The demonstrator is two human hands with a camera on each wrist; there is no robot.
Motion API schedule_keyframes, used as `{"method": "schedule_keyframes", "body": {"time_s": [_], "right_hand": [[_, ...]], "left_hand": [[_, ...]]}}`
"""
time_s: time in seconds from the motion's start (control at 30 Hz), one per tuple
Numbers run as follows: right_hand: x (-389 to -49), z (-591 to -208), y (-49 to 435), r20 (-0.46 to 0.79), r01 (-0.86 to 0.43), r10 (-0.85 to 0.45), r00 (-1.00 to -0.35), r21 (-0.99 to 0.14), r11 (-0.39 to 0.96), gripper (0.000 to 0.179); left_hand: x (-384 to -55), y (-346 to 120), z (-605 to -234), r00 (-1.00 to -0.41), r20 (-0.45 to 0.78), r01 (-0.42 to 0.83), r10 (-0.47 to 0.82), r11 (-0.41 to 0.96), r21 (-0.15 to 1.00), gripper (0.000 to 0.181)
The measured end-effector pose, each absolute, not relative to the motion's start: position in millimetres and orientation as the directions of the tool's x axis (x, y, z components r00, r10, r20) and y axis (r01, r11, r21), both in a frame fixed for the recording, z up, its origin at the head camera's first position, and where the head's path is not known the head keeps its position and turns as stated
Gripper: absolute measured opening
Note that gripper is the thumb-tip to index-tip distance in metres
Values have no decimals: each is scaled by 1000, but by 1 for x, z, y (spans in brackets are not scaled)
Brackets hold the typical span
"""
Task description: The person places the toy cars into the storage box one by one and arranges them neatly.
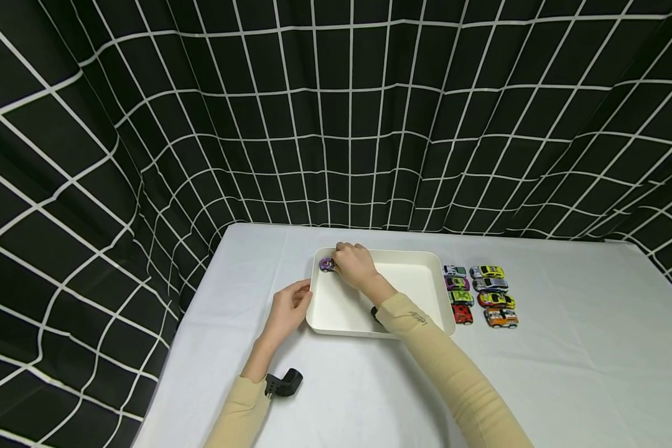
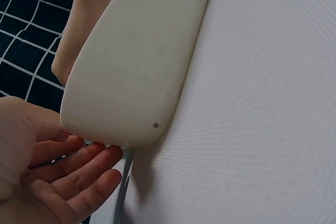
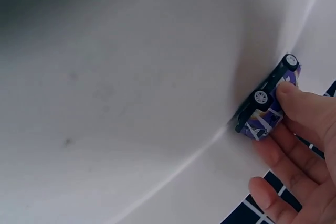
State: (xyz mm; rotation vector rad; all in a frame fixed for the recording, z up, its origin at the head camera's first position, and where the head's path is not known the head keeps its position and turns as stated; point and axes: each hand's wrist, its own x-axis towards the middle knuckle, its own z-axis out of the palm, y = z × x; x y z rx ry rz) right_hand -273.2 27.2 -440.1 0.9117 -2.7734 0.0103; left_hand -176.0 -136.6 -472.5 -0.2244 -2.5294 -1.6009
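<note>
A white tray (image 1: pixel 381 331) lies on the table. Inside its far left corner, my right hand (image 1: pixel 355 266) pinches a purple toy car (image 1: pixel 326 264) between thumb and fingers. The right wrist view shows the purple car (image 3: pixel 268 100) close against the tray's wall, its white wheels visible and the right hand (image 3: pixel 304 145) on its side. My left hand (image 1: pixel 287 308) touches the outside of the tray's left wall. In the left wrist view, relaxed fingers of the left hand (image 2: pixel 58 166) rest against the tray's end wall (image 2: pixel 126 77).
Right of the tray, several toy cars stand in two columns, among them a red car (image 1: pixel 462 314), an orange and white car (image 1: pixel 501 318) and a yellow car (image 1: pixel 487 272). A white cloth covers the table (image 1: pixel 571 348). Black curtains with a white grid (image 1: pixel 369 124) hang behind and at the left.
</note>
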Motion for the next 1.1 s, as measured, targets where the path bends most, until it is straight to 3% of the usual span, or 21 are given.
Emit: {"method": "schedule_keyframes", "body": {"time_s": [0.2, 0.53, 0.9, 1.1], "right_hand": [[-271, -440, 27, 226, -575, -581, -782, 95, 812, 16], [-266, -428, 34, 204, -594, -587, -783, 35, 804, 22], [-254, -404, 71, 294, -635, -608, -738, 3, 772, 20], [-244, -397, 101, 314, -613, -579, -752, -13, 790, 23]], "left_hand": [[-177, -135, -471, -979, 197, 200, 51, 419, 886, 30], [-176, -134, -468, -975, 214, 219, 61, 424, 879, 30], [-174, -135, -471, -954, 291, 294, 72, 424, 857, 30], [-174, -134, -471, -975, 219, 216, 43, 424, 879, 31]]}}
